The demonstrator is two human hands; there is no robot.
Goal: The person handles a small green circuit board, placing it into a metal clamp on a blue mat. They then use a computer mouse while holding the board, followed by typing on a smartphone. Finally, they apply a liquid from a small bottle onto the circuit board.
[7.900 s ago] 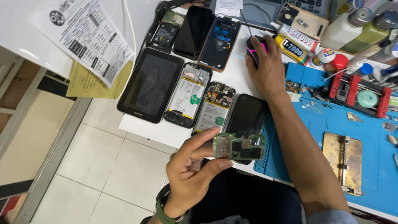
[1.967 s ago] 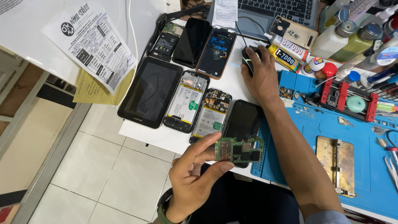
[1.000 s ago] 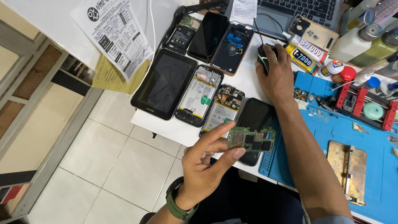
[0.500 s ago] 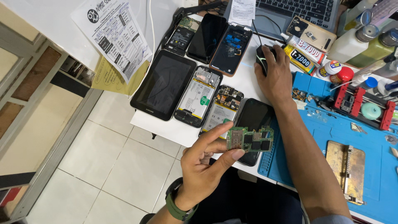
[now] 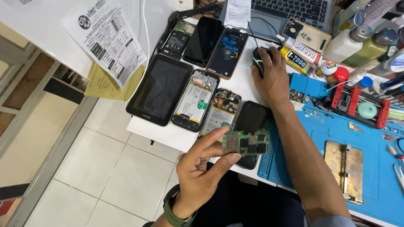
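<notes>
My left hand (image 5: 202, 168) holds a small green circuit board (image 5: 246, 143) with black chips by its left end, pinched between thumb and forefinger, above the near table edge. A green watch sits on that wrist. My right hand (image 5: 272, 75) rests over a black computer mouse (image 5: 257, 61) at the back of the white table (image 5: 155, 132). Below the board lies a black phone (image 5: 251, 122) face down. Beside it are two opened phones (image 5: 208, 107) with batteries showing and a black tablet (image 5: 160, 89).
A blue work mat (image 5: 378, 168) on the right carries a brass fixture plate (image 5: 347, 170), a red board holder (image 5: 357, 107) and small tools. Glue tubes, bottles and a laptop (image 5: 290, 10) stand at the back. More phones (image 5: 214, 44) and printed papers (image 5: 107, 40) lie left. Tiled floor below.
The view has shifted a little; my left hand still holds the circuit board in the same pinch, slightly turned. My right hand stays on the mouse.
</notes>
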